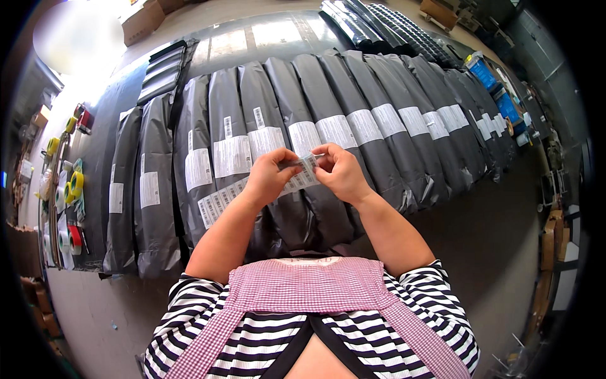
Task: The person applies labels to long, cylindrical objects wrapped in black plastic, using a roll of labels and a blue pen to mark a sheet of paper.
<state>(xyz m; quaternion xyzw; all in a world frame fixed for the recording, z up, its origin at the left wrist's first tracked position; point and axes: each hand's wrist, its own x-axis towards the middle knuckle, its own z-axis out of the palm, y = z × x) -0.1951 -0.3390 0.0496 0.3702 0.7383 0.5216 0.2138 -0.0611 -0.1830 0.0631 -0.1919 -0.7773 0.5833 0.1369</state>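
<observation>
A white strip of barcode labels (222, 203) hangs slantwise over the dark grey plastic mailer packages (305, 82) in front of me. My left hand (270, 177) pinches the strip near its upper right end, thumb against fingers. Opposite it, my right hand (342, 174) pinches the same small end piece, so the two sets of fingertips almost meet. Each long package lies side by side with its neighbours and bears a white shipping label (231, 156) across its middle. Small barcode stickers (259, 118) show above the labels on a few packages at the left.
Yellow tape rolls (76, 184) and a red tape dispenser (75, 240) lie along the table's left edge. Folded black bags (163, 71) sit at the back left. Black rolled sheeting (360, 25) lies at the far side. Blue boxes (483, 71) stand at the right end.
</observation>
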